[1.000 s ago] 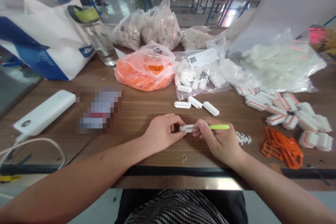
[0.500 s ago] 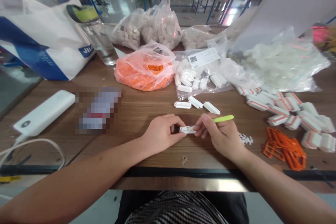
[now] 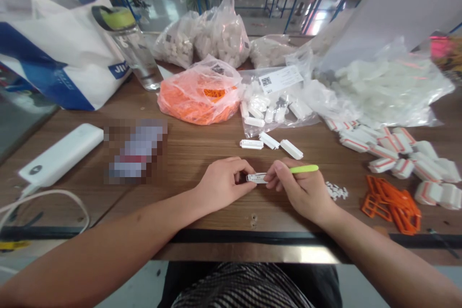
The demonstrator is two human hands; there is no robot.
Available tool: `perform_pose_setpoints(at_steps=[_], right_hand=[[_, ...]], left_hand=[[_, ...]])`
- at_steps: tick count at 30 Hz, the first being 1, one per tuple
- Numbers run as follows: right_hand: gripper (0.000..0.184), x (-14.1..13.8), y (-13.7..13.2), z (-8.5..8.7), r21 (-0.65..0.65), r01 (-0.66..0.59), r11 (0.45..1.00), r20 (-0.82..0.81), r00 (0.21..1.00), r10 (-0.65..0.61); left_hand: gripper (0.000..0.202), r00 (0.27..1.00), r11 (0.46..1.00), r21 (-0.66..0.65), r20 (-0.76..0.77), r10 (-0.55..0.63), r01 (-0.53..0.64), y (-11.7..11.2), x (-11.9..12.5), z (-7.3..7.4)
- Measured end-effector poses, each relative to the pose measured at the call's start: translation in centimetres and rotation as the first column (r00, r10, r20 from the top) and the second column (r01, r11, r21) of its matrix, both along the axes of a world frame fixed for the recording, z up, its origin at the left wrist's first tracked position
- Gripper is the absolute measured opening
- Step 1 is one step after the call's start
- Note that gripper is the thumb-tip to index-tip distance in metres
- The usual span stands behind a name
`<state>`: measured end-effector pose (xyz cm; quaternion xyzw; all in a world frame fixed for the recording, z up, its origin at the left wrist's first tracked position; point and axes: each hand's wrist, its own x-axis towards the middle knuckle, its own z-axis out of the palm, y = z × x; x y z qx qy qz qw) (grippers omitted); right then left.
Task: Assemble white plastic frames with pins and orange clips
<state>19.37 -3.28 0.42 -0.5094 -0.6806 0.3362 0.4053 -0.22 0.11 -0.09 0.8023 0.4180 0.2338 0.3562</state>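
Observation:
My left hand [image 3: 225, 180] is closed on the left end of a small white plastic housing [image 3: 257, 178] with a row of tiny holes along it. In my right hand [image 3: 299, 185] is a slim tool with a yellow-green handle [image 3: 305, 169]; its thin tip reaches over the housing, and the fingers partly cover the housing's right end. Three similar white housings [image 3: 269, 141] lie just beyond my hands. Tiny white parts [image 3: 336, 190] are scattered beside my right hand. Orange rectangular frames [image 3: 393, 204] lie in a heap farther right.
White pieces with orange stripes [image 3: 390, 151] are piled at the right. Behind are a bag of orange parts [image 3: 198, 98], a bag of white housings [image 3: 277, 101] and other clear bags [image 3: 224, 33]. A power bank [image 3: 61, 154], bottle [image 3: 135, 53] and large bag [image 3: 61, 48] stand left.
My right hand and the yellow-green tool have shifted slightly left and down along the housing. My left hand stays in place.

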Motion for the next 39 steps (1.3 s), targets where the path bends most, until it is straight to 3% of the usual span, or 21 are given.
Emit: perform_pose_setpoints(at_steps=[3,5,11,34,36,39], right_hand=[[0.03,0.1,-0.3,0.1,0.093,-0.037,0.995,0.096,0.995,0.028],[0.03,0.2,-0.5,-0.1,0.112,-0.019,0.994,0.064,0.998,0.011],[0.036,0.1,-0.4,-0.6,-0.008,0.037,0.999,-0.111,0.993,-0.037],[0.038,0.0,-0.2,-0.6,-0.07,0.029,0.997,-0.097,0.995,-0.035],[0.037,0.1,-0.3,-0.3,-0.044,0.015,0.999,-0.057,0.998,-0.017],[0.032,0.1,-0.5,0.4,0.098,-0.053,0.994,0.096,0.994,0.043]], left_hand=[[0.011,1.0,1.0,-0.016,0.007,0.009,-0.009,0.0,0.1,-0.1],[0.011,1.0,1.0,-0.024,0.006,0.012,-0.012,0.1,0.0,0.0],[0.01,1.0,1.0,-0.026,0.002,0.003,-0.002,0.1,0.0,0.1],[0.01,1.0,1.0,-0.015,-0.013,0.004,-0.004,0.0,-0.1,0.0],[0.011,1.0,1.0,-0.013,-0.015,0.006,-0.006,0.0,-0.1,0.0],[0.012,1.0,1.0,-0.026,-0.021,0.012,-0.013,0.1,0.0,0.0]])
